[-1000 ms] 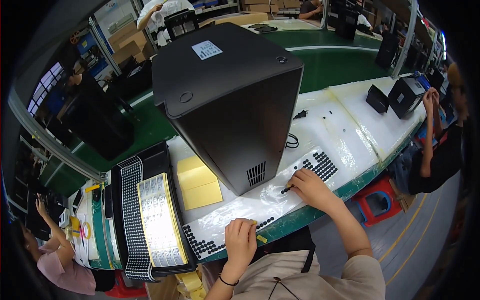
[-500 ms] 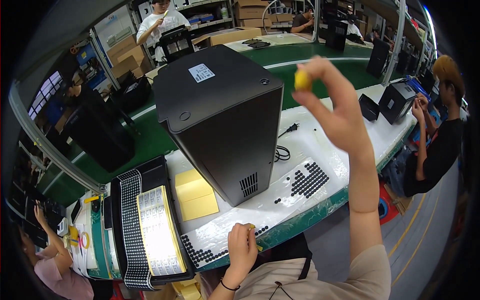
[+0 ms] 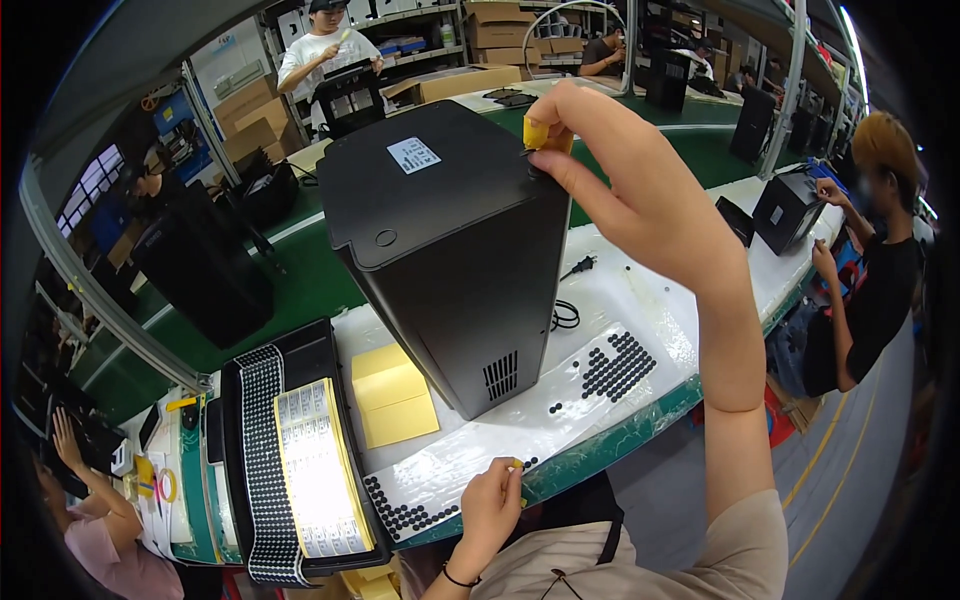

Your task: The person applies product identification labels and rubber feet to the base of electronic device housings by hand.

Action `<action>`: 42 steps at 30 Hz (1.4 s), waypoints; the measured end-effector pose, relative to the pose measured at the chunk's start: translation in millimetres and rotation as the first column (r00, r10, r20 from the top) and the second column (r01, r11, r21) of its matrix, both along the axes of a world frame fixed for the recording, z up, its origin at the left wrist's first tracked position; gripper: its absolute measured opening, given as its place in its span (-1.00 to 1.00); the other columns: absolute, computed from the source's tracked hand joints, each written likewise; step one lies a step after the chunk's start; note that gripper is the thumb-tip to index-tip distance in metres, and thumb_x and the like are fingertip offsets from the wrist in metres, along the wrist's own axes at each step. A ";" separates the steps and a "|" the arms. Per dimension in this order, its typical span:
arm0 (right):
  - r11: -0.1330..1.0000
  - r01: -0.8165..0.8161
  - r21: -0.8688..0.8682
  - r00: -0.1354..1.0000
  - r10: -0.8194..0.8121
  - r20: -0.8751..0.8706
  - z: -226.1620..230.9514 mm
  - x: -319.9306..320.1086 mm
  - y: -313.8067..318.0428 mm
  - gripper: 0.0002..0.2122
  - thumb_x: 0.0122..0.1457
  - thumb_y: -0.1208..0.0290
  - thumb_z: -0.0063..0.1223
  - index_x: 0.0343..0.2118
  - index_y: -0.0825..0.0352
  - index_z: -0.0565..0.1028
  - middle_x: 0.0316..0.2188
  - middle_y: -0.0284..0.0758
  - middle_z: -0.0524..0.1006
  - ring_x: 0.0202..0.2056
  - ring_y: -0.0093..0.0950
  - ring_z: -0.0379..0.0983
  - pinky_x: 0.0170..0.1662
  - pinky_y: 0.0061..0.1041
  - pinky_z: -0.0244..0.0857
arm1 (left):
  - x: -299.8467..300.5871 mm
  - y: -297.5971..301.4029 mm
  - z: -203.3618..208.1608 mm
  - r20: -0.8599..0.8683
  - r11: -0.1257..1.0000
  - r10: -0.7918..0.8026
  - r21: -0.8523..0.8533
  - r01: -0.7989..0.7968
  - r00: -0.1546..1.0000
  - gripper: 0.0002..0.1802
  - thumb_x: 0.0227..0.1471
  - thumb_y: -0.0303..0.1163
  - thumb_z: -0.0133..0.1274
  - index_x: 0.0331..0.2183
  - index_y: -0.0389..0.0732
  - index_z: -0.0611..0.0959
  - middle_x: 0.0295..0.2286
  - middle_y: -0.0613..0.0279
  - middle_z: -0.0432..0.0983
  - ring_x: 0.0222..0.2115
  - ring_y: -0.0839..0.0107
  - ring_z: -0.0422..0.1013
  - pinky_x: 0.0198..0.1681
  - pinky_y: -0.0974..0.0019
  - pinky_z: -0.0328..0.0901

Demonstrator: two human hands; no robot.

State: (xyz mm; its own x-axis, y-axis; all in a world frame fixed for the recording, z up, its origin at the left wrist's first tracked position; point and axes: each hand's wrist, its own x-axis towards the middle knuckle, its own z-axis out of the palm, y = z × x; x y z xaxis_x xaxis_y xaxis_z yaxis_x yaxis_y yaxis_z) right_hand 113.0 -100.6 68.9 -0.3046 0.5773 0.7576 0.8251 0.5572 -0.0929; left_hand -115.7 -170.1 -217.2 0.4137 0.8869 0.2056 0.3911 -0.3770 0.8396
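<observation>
A tall black appliance casing [image 3: 455, 270] stands on the table before me, with a white label [image 3: 413, 155] on its top. My right hand [image 3: 620, 185] reaches over the casing's far right corner. Its fingers are pinched together there, a yellow finger cot [image 3: 536, 132] on one fingertip, with a small dark piece at the tips, partly hidden. Low at the table's front edge, my left hand [image 3: 490, 503] has its fingers closed, with a yellow tip showing. Whatever it may hold is hidden. Beside it lie a few small black round pads [image 3: 531, 462].
Rows of black round pads [image 3: 618, 367] lie right of the casing, others at the left front [image 3: 395, 508]. A black tray [image 3: 314, 360] holds label sheets [image 3: 318, 470] and a dotted strip. Yellow paper [image 3: 395, 395] and a power plug [image 3: 580, 266] lie nearby. Co-workers sit at both sides.
My right hand has come down and left, from the air onto the casing's top corner. My left hand has shifted slightly right and down. The casing appears slightly shifted in the picture.
</observation>
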 end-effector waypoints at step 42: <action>0.779 -0.114 0.616 0.686 0.510 -0.519 -71.5 -26.9 55.3 -0.85 0.30 0.57 -0.19 -0.13 0.38 0.17 -0.24 -0.23 0.40 -0.26 -0.52 0.47 -0.15 -0.60 0.37 | -8.8 103.5 279.3 0.073 0.744 0.128 0.652 -0.145 0.989 -0.93 0.00 -0.58 0.12 -0.39 -0.39 0.60 -0.76 0.40 0.10 -0.69 0.69 -0.03 -0.64 0.49 -0.10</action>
State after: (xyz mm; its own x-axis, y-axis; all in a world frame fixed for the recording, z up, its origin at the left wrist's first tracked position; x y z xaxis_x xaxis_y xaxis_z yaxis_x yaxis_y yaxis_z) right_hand 86.1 -45.2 -2.6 0.2699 0.0194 0.9627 0.4354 0.8893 -0.1400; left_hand -124.5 -66.6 62.1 0.2869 0.5781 0.7639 0.4658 -0.7810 0.4160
